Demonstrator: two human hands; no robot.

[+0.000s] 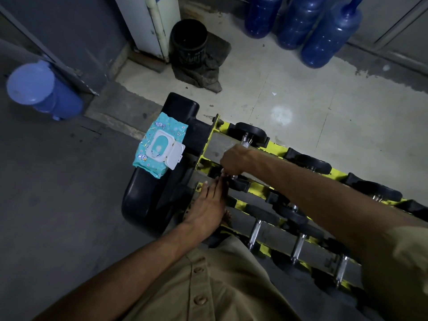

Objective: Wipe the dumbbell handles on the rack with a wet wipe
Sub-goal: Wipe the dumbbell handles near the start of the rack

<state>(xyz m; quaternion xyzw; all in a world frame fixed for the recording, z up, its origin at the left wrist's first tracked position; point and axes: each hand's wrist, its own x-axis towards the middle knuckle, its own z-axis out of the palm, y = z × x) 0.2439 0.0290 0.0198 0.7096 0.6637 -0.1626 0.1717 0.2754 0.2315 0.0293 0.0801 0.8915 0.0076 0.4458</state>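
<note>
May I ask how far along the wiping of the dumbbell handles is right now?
Done: the wipes pack sits lid-open on the rack end. In hand: the right hand grips the end dumbbell handle; any wipe is hidden under it. The left hand rests on the rack. Left: the nearer row handles, though cleanliness cannot be judged.

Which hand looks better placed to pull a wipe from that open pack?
Probably left. The left hand lies open and free near the pack; the right hand is curled round a handle.
</note>
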